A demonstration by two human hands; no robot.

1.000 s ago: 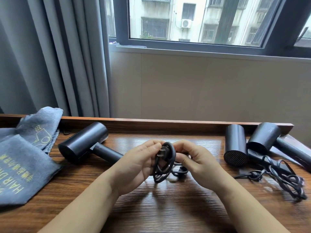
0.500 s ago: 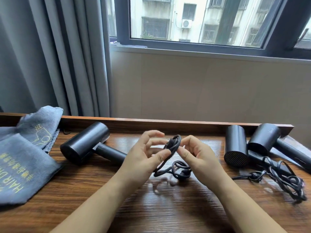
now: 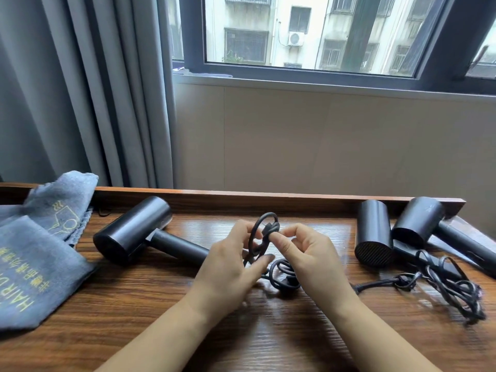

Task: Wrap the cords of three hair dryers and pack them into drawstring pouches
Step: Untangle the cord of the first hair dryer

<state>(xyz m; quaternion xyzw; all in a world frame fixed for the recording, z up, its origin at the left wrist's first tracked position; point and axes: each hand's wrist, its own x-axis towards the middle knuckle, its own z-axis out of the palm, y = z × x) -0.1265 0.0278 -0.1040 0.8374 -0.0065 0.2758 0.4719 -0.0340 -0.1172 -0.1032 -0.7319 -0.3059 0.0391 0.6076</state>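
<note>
A black hair dryer [image 3: 134, 232] lies on the wooden table [image 3: 134, 304] at centre left, its handle pointing toward my hands. Its black cord [image 3: 264, 232] rises in a loop between my hands, and more coils [image 3: 283, 275] lie on the table below. My left hand [image 3: 230, 264] holds the loop from the left with curled fingers. My right hand [image 3: 308, 253] pinches the cord near the plug at the top of the loop. Two more black dryers [image 3: 373, 232] [image 3: 418, 221] lie at the right with their tangled cords [image 3: 451, 285]. Grey drawstring pouches [image 3: 35, 264] lie at the far left.
A raised wooden ledge [image 3: 268, 198] runs along the table's back edge against a beige wall. Grey curtains [image 3: 80, 89] hang at the back left beside a window [image 3: 308, 30].
The tight cord bundle held in both hands has loosened. A loop now stands up between the hands, with coils dropped onto the table. The dryers and pouches have not moved.
</note>
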